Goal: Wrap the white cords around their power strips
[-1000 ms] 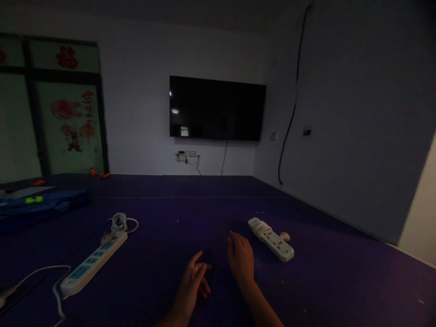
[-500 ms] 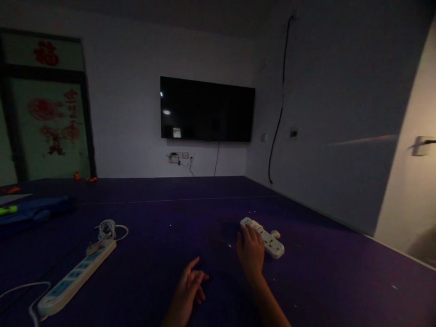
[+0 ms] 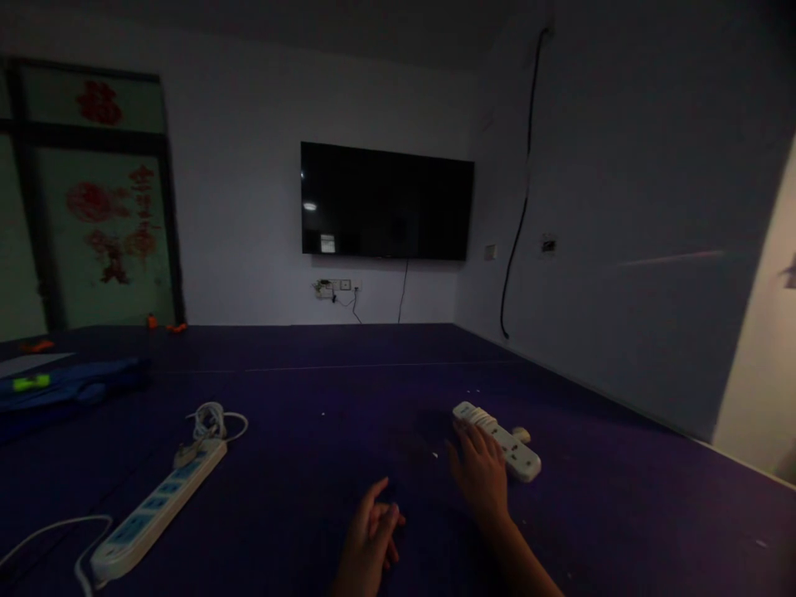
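My right hand (image 3: 482,474) reaches forward over the dark purple floor mat (image 3: 348,390), fingers spread, its fingertips touching the near side of a small white power strip (image 3: 505,444) with its cord wound round the far end. My left hand (image 3: 371,539) hovers low in front of me with loosely curled fingers and holds nothing. A longer white power strip with blue sockets (image 3: 158,507) lies to the left, its coiled cord (image 3: 211,419) at its far end.
A black TV (image 3: 385,201) hangs on the far white wall above wall sockets (image 3: 336,286). A blue bag (image 3: 68,385) lies at far left near a glass door with red paper decorations (image 3: 112,215). The right wall (image 3: 622,249) runs close along the mat.
My right hand has moved forward and right from the bare mat onto the small power strip. The left hand stayed low. The view shifted slightly sideways.
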Available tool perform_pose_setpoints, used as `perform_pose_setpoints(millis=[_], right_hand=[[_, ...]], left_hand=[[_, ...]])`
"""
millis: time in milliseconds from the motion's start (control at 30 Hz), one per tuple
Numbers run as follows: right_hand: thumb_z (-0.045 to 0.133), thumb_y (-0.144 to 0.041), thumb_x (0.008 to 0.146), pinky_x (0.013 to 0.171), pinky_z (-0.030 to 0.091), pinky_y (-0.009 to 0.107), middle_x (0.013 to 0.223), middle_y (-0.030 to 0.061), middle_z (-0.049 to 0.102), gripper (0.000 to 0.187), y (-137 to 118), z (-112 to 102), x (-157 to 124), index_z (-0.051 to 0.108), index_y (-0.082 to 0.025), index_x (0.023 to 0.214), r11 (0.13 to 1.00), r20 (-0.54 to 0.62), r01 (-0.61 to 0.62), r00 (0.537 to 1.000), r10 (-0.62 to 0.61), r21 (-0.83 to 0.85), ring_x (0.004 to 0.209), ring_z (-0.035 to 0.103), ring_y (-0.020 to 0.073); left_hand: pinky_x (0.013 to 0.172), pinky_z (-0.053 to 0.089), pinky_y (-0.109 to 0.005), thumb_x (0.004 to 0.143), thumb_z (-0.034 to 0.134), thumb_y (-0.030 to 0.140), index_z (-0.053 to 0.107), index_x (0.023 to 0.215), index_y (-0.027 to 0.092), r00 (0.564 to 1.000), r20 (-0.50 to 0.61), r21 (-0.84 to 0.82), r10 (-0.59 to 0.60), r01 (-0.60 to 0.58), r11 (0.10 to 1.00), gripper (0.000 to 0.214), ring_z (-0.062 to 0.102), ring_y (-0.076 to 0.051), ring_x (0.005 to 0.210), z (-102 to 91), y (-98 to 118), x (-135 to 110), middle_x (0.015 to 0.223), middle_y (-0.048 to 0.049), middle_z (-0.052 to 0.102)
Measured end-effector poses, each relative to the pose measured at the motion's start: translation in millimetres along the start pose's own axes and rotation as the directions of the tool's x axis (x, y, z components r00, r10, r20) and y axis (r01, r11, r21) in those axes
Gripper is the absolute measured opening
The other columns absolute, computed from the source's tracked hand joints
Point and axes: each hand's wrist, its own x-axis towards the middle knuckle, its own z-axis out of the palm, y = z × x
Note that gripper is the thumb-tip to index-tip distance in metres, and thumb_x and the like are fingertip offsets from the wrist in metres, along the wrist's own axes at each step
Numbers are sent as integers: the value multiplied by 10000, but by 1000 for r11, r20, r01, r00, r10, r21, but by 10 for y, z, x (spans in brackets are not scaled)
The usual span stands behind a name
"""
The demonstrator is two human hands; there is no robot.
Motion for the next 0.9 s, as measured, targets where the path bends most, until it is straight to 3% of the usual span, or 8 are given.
perform_pose_setpoints(millis=[167,300,367,467,533,633,767,900], right_hand=[[414,-315,859,883,393,407,1089,108,614,324,-333,-46,-18,582,-163,1090,970,50,53,997,-67,238,1033,529,253],[421,-282,860,854,433,378,1048,91,638,296,-637,-115,-68,592,-176,1076,902,128,69,982,-136,427,975,573,226],[426,-267,857,844,447,364,1036,79,646,288,-780,-145,-111,596,-187,1076,855,165,81,968,-191,512,958,584,214],[431,-253,852,840,458,355,1026,73,653,280,-920,-168,-180,610,-196,1061,803,206,61,952,-225,593,950,593,210],[434,-254,849,842,461,355,1016,74,658,278,-959,-168,-212,622,-199,1047,783,239,37,943,-233,620,951,596,214],[426,-265,851,844,464,356,1002,73,663,286,-964,-155,-220,632,-203,1040,767,286,-4,929,-235,641,948,599,217],[411,-272,855,857,457,351,1015,76,661,305,-940,-137,-183,630,-196,1053,766,324,-69,927,-187,639,960,597,216],[410,-267,853,843,458,322,1010,76,663,303,-938,-139,-154,642,-188,1030,769,386,-117,905,-177,628,947,606,203]], left_hand=[[455,355,-236,708,409,659,356,1280,160,1000,-27,12,2,-1,1000,761,502,-92,509,3,107,-84,930,-77,605],[678,452,-276,790,414,546,393,1271,176,984,-89,178,156,-139,974,607,586,-151,766,-18,161,-177,988,-83,610],[840,429,-321,813,437,467,423,1254,188,943,-116,374,313,-251,893,522,567,-179,941,-100,205,-165,1080,-92,596],[928,385,-407,834,423,373,442,1239,207,814,-96,721,573,-340,604,438,507,-214,1080,-409,364,-57,1175,-94,561],[942,365,-451,826,430,335,491,1200,198,756,-74,901,651,-229,368,403,476,-249,1119,-736,513,30,1184,-103,559],[952,314,-510,815,421,280,508,1191,100,709,-238,971,664,196,139,426,358,-338,1218,-1285,686,86,1274,-193,474],[899,284,-600,831,391,290,424,1276,112,617,-521,791,590,608,62,481,227,-409,1281,-1849,713,0,1347,-246,368],[849,338,-567,832,344,469,329,1339,197,631,-683,693,369,719,54,576,356,-422,1207,-2142,703,-84,1301,-212,434]])
